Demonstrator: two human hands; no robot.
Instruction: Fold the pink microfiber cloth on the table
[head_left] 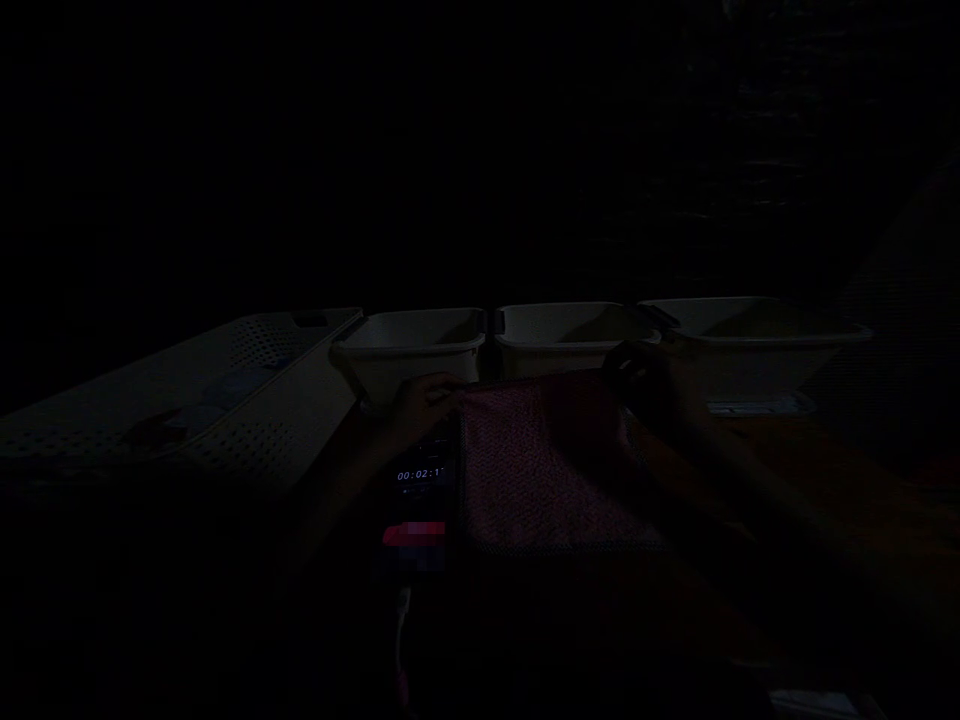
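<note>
The picture is very dark. A pink cloth point(517, 470) with a dark stitched edge lies spread on the table. At its far left corner my left hand point(429, 400) is closed, with the fingertips on the edge. My right hand point(649, 375) pinches the far right corner, its fingers bent. Shadow covers part of the cloth's right side. Just left of the cloth, below my left hand, lies a phone point(420, 500) with a lit timer on its screen.
A white perforated basket point(300, 410) stands at the left. Three light bins line the back: a left bin point(412, 340), a middle bin point(555, 345) and a right bin point(757, 350). A cable point(402, 625) runs from the phone toward the front edge.
</note>
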